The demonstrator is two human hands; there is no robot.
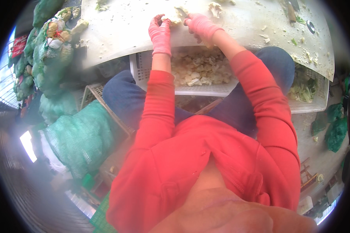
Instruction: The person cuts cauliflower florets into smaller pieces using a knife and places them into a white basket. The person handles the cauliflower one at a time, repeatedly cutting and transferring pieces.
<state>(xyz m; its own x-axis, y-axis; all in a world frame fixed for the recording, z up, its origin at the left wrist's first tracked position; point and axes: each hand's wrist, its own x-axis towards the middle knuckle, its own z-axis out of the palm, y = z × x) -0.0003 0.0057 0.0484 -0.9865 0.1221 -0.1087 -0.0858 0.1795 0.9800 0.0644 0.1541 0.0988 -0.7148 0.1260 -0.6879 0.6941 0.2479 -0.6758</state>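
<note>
My left hand (160, 30), in a pink glove, grips a piece of cauliflower (175, 20) on the white tabletop (119, 35). Just right of it, my right hand (202, 26), also gloved in pink, holds a small knife whose blade (181, 11) reaches over the cauliflower piece. Another cauliflower piece (215, 9) lies on the tabletop beyond my right hand. Below the table edge, between my knees, a white plastic crate (201, 92) holds many cut cauliflower florets (204, 68). The knife's handle is mostly hidden by my fingers.
Green mesh sacks of cauliflower (54, 52) are stacked at the left, with a stuffed green mesh sack (81, 137) nearer me. A second crate (312, 109) with leaf trimmings stands right of my knee. A wooden handle (291, 13) and a metal ring (311, 26) lie at the table's right.
</note>
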